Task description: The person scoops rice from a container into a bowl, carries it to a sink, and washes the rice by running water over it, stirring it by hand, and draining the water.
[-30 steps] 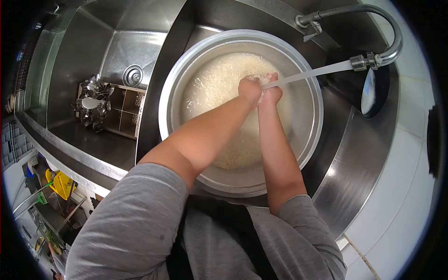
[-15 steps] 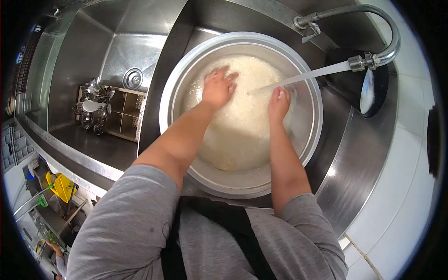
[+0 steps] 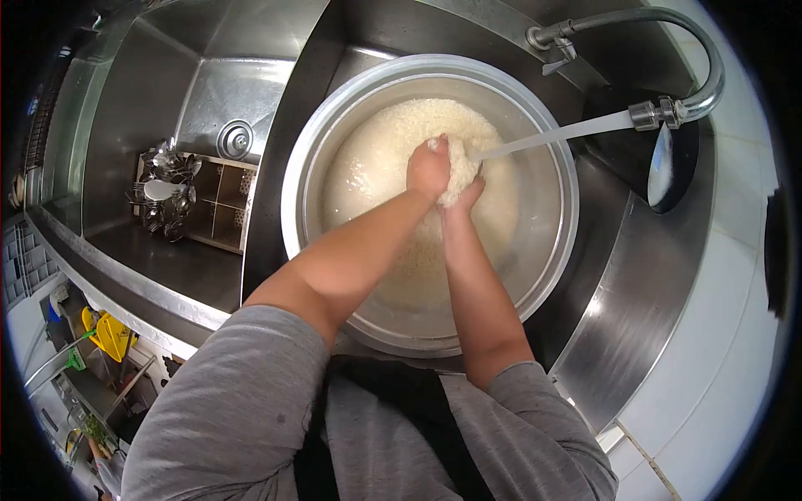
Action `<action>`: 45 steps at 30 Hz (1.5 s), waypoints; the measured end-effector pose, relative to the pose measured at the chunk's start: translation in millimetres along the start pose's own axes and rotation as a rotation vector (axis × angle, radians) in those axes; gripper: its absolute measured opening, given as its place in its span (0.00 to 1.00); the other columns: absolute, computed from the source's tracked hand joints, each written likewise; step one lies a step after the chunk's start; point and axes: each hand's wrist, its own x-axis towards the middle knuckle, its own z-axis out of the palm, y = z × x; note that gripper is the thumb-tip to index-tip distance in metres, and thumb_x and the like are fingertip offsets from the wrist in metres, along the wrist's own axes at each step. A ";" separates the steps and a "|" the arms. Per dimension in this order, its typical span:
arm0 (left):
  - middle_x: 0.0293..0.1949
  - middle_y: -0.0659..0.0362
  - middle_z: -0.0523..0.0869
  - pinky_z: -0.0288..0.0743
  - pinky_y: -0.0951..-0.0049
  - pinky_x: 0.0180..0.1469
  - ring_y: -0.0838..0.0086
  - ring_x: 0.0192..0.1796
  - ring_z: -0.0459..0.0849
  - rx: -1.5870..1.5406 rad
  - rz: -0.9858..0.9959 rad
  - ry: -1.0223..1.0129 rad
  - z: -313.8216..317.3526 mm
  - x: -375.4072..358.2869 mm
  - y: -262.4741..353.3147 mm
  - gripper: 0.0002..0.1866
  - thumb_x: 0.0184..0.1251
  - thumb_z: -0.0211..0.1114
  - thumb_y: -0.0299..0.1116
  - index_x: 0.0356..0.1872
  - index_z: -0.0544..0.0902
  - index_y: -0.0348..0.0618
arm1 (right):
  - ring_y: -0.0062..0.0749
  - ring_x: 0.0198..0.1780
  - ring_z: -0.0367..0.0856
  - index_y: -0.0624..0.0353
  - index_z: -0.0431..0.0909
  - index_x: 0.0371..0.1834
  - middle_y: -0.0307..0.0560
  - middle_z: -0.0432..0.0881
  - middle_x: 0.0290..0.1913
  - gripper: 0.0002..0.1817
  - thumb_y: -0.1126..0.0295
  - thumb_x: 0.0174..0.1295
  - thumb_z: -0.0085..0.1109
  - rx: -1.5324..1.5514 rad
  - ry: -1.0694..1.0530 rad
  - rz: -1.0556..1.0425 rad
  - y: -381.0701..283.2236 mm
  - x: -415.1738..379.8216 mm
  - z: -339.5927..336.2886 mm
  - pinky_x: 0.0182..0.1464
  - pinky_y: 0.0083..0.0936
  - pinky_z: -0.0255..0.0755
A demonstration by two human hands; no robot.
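Observation:
A big round metal pot stands in the sink basin with rice and cloudy water in it. My left hand and my right hand are together over the middle of the pot, cupped around a heap of wet rice. Part of each hand's fingers is hidden by the rice. A stream of water runs from the curved faucet and lands at the right side of the heap.
In the left basin, a divided cutlery rack holds several spoons and forks beside a drain. A dark scoop-like container lies under the faucet. Yellow and green items and another person's arm show at lower left.
My hands were apart on the rice. Both have moved inward, the left to the right and the right to the left, and now hold a heap of rice between them.

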 end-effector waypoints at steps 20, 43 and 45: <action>0.64 0.47 0.68 0.76 0.59 0.52 0.56 0.61 0.73 -0.476 -0.648 -0.142 -84.0 -97.7 -103.8 0.45 0.63 0.63 0.46 0.72 0.41 0.55 | 0.48 0.63 0.71 0.62 0.69 0.63 0.56 0.72 0.63 0.38 0.39 0.63 0.47 -1.318 -0.437 0.834 -61.1 54.3 -166.7 0.62 0.40 0.65; 0.68 0.39 0.60 0.61 0.59 0.68 0.49 0.66 0.66 1.343 0.180 -0.389 -107.8 12.3 -52.0 0.29 0.65 0.55 0.39 0.67 0.64 0.44 | 0.44 0.52 0.79 0.64 0.71 0.59 0.62 0.80 0.50 0.32 0.48 0.62 0.52 -1.879 -0.532 0.095 -95.6 62.7 -80.3 0.55 0.34 0.70; 0.72 0.45 0.55 0.58 0.58 0.70 0.53 0.68 0.66 1.257 -0.026 -0.660 -114.3 -7.9 -54.7 0.31 0.67 0.50 0.39 0.70 0.59 0.43 | 0.46 0.56 0.77 0.64 0.71 0.60 0.62 0.78 0.53 0.34 0.44 0.64 0.48 -1.933 -0.558 0.503 -102.7 51.3 -108.8 0.57 0.38 0.68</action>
